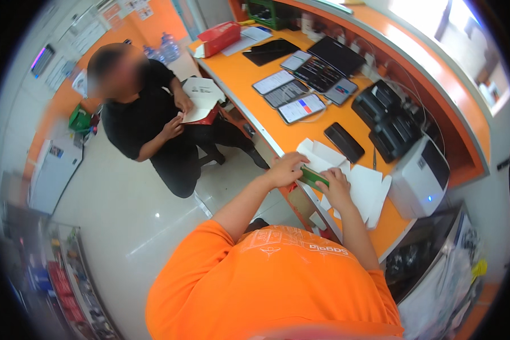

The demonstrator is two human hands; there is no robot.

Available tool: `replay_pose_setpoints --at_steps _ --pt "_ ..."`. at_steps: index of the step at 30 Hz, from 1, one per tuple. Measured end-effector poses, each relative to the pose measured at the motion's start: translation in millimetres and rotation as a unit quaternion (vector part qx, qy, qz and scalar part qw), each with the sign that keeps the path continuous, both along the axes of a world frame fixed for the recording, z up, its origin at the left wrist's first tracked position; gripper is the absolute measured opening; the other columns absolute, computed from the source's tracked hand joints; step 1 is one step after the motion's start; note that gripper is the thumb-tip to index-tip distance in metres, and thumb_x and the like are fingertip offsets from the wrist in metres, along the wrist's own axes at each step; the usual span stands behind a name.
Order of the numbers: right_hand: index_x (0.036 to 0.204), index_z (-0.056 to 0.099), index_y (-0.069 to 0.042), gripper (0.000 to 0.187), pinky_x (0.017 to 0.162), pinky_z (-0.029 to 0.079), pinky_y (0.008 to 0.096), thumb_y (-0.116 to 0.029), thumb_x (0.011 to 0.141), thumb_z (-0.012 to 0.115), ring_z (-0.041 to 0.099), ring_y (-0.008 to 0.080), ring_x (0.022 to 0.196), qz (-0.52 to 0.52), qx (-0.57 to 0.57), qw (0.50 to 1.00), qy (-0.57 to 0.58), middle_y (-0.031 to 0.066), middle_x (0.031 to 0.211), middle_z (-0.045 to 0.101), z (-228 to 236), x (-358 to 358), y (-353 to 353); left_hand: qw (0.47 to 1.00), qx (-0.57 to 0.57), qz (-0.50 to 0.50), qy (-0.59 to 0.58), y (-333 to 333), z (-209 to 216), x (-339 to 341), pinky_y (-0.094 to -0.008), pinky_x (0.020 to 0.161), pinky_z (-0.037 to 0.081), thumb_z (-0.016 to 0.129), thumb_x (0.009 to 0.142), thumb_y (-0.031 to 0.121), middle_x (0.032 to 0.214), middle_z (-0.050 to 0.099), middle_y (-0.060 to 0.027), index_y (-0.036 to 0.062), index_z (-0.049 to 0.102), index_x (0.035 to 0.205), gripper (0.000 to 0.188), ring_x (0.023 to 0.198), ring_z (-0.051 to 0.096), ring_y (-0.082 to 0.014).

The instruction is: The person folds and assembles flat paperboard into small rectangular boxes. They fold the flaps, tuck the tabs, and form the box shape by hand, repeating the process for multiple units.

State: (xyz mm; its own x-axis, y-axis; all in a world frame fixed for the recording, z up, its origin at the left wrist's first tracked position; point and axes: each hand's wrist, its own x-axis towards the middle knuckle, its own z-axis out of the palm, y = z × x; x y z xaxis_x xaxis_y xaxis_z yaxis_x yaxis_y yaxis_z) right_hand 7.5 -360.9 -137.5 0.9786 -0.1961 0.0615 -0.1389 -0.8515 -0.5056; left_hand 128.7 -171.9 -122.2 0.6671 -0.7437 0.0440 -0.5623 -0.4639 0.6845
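Note:
Over the front edge of the orange counter (260, 117), a narrow green strip-like piece (313, 177), perhaps a small box, is held between my hands. My left hand (287, 170) grips its far left end with curled fingers. At the other end, my right hand (338, 188) has its fingers and thumb closed on it. White folded sheets (324, 154), like thin card, lie just behind my hands. Another white sheet (370, 190) lies flat beyond my right wrist. A dark phone (344, 142) rests behind the sheets, with a thin pen-like stick (374, 159) beside it.
Several phones (301, 108) and a dark tablet (336, 56) cover the counter farther back. Black devices (386, 118) and a white printer-like machine (419, 178) stand at right, with trailing cables. At left a seated person (147, 113) in black handles a red-and-white box (203, 101).

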Motion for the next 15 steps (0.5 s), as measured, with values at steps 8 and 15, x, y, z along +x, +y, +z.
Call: replay_pose_setpoints --at_steps 8,15 --pt "0.126 0.047 -0.002 0.066 0.095 0.04 0.0456 -0.028 0.073 0.075 0.047 0.0367 0.115 0.026 0.074 0.993 -0.09 0.0197 0.125 0.047 10.1 -20.9 -5.1 0.991 -0.099 0.042 0.081 -1.4 -2.0 -14.9 -0.033 0.071 0.05 0.066 0.085 0.022 0.083 0.068 -0.0104 0.0061 0.064 0.095 0.019 0.08 0.066 -0.0236" --pt "0.125 0.05 0.001 0.071 0.098 0.039 0.043 -0.029 0.068 0.08 0.046 0.0376 0.116 0.098 -0.076 0.992 -0.005 0.0214 0.124 0.048 28.1 -65.9 -10.5 0.982 -0.132 0.087 0.101 -4.4 -10.9 -22.9 -0.0322 0.07 0.051 0.067 0.085 0.022 0.082 0.067 -0.009 0.0055 0.064 0.096 0.02 0.074 0.065 -0.0194"
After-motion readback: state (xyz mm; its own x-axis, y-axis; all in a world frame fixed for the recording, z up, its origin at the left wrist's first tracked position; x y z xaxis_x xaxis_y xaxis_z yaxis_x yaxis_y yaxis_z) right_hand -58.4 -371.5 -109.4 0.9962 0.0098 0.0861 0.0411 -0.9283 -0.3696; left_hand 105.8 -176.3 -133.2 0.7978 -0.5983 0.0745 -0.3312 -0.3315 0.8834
